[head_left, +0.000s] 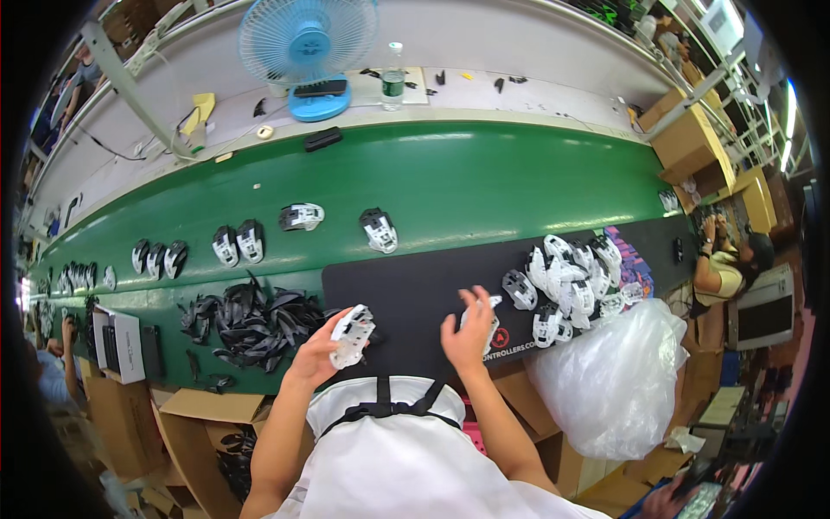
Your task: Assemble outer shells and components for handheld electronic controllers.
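My left hand (315,353) is closed on a white mouse shell (352,337) with cut-outs, held up above the near edge of a black mat (406,298). To its right, my right hand (468,333) is over the mat with thumb and forefinger apart. Another white shell (494,325) shows partly behind its fingers; whether it touches them is unclear. A heap of white shells (575,281) lies on the mat's right part. Left of the mat is a pile of curved black plastic pieces (255,320).
White-and-black mouse shells (378,230) stand along the green belt (484,177). A clear plastic bag (609,381) bulges at the near right edge. Behind the belt are a blue fan (309,43) and a bottle (392,80). A co-worker (735,264) sits at right; cardboard boxes (207,405) stand below.
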Available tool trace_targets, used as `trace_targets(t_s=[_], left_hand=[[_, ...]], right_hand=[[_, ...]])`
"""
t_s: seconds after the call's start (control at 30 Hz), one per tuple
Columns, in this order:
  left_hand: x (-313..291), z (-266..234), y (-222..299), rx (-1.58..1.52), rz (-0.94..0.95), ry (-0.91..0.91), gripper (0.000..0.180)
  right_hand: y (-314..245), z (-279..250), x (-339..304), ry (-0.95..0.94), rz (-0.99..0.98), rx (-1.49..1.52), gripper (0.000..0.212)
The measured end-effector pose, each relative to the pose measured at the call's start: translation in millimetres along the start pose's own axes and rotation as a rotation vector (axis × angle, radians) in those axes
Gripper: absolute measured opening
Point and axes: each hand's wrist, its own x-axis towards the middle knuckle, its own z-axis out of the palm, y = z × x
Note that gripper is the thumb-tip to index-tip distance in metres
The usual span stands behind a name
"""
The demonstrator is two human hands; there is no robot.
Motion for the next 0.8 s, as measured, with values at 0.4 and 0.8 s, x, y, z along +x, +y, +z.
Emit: trace_targets(t_s=[0.4,0.8], left_hand=[[-44.1,-24.8,-8.5,-0.084,0.178,-0.048,0.091],[-24.2,14.7,17.5,0.344,0.173,0.042,0.102]], right_hand=[[-60.8,84.7,-24.9,-0.757,-0.142,0.083,0.059],[-104.5,-12.3,49.6,-0.743,0.009,0.642,0.031]])
